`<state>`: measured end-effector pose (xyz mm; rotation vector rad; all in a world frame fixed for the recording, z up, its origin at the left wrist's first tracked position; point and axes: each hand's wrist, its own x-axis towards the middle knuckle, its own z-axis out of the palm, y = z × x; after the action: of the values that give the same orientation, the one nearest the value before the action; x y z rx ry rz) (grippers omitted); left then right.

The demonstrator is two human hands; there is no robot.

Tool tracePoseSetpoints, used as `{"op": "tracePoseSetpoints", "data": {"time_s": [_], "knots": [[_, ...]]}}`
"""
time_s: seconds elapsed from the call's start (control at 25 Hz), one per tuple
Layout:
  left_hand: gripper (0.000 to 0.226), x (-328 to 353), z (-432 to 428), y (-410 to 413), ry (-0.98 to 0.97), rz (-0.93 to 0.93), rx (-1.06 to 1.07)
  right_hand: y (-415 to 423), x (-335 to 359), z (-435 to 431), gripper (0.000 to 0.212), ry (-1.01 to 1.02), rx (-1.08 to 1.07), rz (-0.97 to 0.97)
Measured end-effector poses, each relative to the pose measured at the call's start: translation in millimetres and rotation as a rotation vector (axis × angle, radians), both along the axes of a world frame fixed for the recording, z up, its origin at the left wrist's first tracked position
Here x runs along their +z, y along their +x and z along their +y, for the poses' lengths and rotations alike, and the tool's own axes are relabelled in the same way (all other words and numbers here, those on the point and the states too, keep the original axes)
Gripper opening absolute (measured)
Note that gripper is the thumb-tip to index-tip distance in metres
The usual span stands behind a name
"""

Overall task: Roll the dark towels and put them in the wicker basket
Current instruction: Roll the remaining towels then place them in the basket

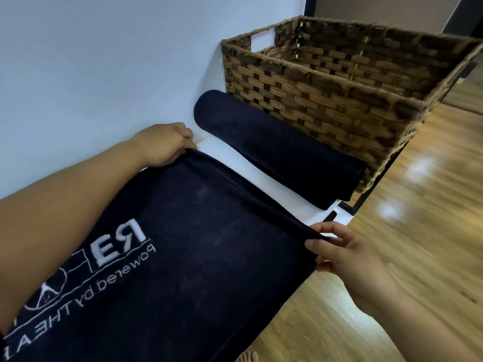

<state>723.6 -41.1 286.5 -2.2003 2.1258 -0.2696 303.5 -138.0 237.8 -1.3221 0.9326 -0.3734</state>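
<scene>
A dark navy towel [188, 257] with white embroidered lettering lies flat along a narrow white table [269, 178]. My left hand [167, 143] pinches its far corner by the wall. My right hand [339, 248] pinches the other far corner at the table's outer edge, and the far hem between them is lifted slightly. Beyond it a rolled dark towel [274, 147] lies across the table, against the front wall of the wicker basket [313, 92]. The basket's inside looks empty as far as I can see.
A pale wall [104, 61] runs along the table's left side. Glossy wooden floor [405, 231] lies to the right, below the table edge. A black metal frame bar [358, 205] shows under the basket end. Bare toes [247, 356] appear at the bottom.
</scene>
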Motion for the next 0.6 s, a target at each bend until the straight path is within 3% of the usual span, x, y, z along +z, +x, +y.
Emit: {"op": "tracePoseSetpoints", "data": {"time_s": [0.08,0.12,0.24,0.32,0.48,0.6], "knots": [[0.028,-1.4,-3.4,-1.1,-0.042,-0.030,-0.027,1.2,0.9,4.2,0.019,-0.087,0.003,-0.024],[0.026,-1.6,-3.8,-0.4,-0.070,-0.041,-0.016,1.1,-0.3,7.7,0.023,-0.300,0.012,-0.012],[0.024,-8.1,4.9,5.0,-0.183,-0.027,0.072,-1.3,-5.1,13.2,0.016,-1.357,0.134,-0.035],[0.025,-19.6,16.6,4.1,-0.242,-0.010,0.098,-6.3,-14.2,12.7,0.012,-1.703,0.318,-0.059],[0.034,-32.1,29.1,-3.4,-0.237,0.020,0.104,-5.7,-14.7,7.4,0.017,-1.744,0.403,0.011],[0.049,-30.4,39.2,5.4,-0.186,-0.002,0.049,-3.3,-6.3,13.6,0.016,-1.613,0.469,0.042]]}}
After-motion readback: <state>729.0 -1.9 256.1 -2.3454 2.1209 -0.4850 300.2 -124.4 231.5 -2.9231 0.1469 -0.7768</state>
